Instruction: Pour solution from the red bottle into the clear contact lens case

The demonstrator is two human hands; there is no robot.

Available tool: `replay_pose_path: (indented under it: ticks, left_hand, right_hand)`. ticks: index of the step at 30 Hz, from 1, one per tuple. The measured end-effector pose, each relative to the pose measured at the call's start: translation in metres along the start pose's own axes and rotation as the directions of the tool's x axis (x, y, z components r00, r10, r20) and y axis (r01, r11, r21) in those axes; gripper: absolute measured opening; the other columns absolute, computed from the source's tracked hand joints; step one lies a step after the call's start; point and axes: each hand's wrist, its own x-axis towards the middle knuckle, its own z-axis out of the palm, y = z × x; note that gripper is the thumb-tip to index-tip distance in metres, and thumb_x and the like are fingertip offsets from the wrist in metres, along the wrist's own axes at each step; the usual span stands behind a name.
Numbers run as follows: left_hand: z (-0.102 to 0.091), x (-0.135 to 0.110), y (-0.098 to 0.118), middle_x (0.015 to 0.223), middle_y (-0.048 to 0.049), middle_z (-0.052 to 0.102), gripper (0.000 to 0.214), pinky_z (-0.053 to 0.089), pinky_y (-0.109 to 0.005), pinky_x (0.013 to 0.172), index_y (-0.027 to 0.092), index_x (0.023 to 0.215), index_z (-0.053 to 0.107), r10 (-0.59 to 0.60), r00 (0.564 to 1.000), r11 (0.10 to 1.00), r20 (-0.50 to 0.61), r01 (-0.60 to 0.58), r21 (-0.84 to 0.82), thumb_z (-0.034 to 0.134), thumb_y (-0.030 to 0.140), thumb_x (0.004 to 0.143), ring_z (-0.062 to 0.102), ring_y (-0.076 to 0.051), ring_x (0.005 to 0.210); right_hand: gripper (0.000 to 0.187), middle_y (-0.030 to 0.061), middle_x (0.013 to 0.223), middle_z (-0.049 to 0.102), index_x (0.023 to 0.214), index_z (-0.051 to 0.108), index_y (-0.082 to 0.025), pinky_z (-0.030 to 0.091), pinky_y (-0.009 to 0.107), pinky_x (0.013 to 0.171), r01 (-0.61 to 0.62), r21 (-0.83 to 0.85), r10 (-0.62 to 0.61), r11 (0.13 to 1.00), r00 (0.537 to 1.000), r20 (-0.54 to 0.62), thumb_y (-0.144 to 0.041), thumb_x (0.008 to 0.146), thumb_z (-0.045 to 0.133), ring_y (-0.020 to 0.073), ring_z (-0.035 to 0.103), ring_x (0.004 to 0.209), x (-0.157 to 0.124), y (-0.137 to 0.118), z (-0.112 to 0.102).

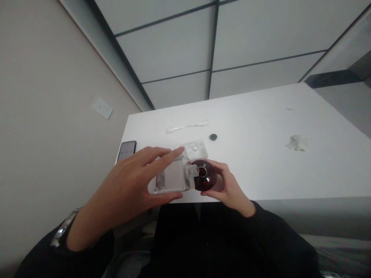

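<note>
Clear plastic container (171, 178) is gripped in the left hand (127, 191), a dark red ball (206, 177) in the right hand (230, 189).

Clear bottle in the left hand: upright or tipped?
Tipped on its side. The clear bottle lies level in the left hand, threaded neck pointing sideways at the dark red round object.
</note>
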Motion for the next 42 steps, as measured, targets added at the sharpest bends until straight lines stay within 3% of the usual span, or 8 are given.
replay_pose_path:
  ticks: [8,20,42]
  left_hand:
    - [-0.006,0.004,0.003,0.136,-0.0148,0.073,0.071,0.063,-0.044,0.095,0.021,0.158,0.052,0.038,0.999,0.998,0.036,-0.039,0.04,0.075,0.048,0.097,0.073,-0.032,0.116]
    - [-0.01,0.005,0.003,0.138,-0.013,0.072,0.065,0.061,-0.041,0.096,0.024,0.159,0.05,0.051,0.998,0.994,0.047,-0.055,0.096,0.064,0.054,0.103,0.072,-0.03,0.119]
    - [-0.013,0.007,0.004,0.129,-0.0109,0.076,0.062,0.061,-0.037,0.083,0.025,0.154,0.053,0.077,0.997,0.97,0.026,-0.081,0.229,0.044,0.065,0.108,0.076,-0.028,0.11]
  right_hand:
    - [0.08,0.0131,0.146,0.067,0.151,0.048,-0.031,0.057,0.056,0.114,0.055,-0.003,-0.056,0.998,0.998,-0.016,-0.051,0.085,0.088,0.0341,0.066,0.137,0.002,-0.002,0.0]
    - [0.079,0.0148,0.146,0.067,0.15,0.048,-0.03,0.057,0.057,0.114,0.059,-0.003,-0.059,0.998,0.998,-0.015,-0.055,0.086,0.086,0.0346,0.066,0.137,0.004,-0.005,-0.002]
    - [0.082,0.0151,0.148,0.066,0.151,0.048,-0.031,0.054,0.06,0.116,0.017,0.005,-0.017,1.0,1.0,-0.001,-0.053,0.083,0.09,0.0362,0.065,0.139,0.002,-0.001,-0.002]
